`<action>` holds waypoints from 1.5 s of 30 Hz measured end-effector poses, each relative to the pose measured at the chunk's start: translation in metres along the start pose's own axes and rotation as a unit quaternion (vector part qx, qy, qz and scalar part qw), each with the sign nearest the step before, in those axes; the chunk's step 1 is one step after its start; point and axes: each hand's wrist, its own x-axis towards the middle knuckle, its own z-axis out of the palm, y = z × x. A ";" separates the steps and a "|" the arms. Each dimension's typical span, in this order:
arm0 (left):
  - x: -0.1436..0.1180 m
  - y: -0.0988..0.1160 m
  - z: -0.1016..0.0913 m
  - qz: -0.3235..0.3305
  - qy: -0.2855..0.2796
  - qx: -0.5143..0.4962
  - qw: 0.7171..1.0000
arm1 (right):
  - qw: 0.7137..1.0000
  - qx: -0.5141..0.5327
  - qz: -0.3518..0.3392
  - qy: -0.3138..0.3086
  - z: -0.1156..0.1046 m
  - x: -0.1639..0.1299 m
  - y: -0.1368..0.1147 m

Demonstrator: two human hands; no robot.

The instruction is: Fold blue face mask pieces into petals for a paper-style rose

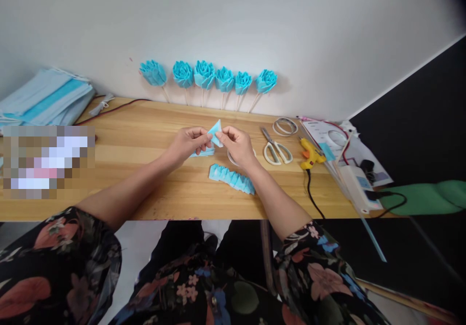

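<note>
Both of my hands pinch one small folded blue piece [216,131], pale along its edge, above the middle of the table. My left hand [187,145] grips its left side between thumb and fingers. On its right side, my right hand [236,143] is closed the same way. Under my left hand lie some flat blue strips [203,152], partly covered. Nearer to me, a row of overlapping folded blue pieces [232,178] lies on the wood. Part of a white ring, perhaps a roll of tape, shows behind my right hand.
Several blue flowers on sticks [204,75] lean against the wall. Blue face masks [47,96] are stacked at the left. To the right are scissors [275,150], a white ring [285,127], a yellow glue gun [311,154] with its cord, and a white power strip [358,186].
</note>
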 end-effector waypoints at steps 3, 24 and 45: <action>0.000 0.002 0.001 -0.004 -0.001 0.010 1.000 | 1.000 -0.001 0.001 0.002 0.000 0.000 0.001; 0.005 -0.005 -0.002 -0.039 0.032 -0.110 0.993 | 0.979 -0.136 -0.144 0.040 -0.021 0.007 -0.003; 0.003 -0.005 -0.001 -0.006 0.032 -0.044 0.999 | 0.986 -0.095 -0.138 -0.021 -0.011 0.002 0.002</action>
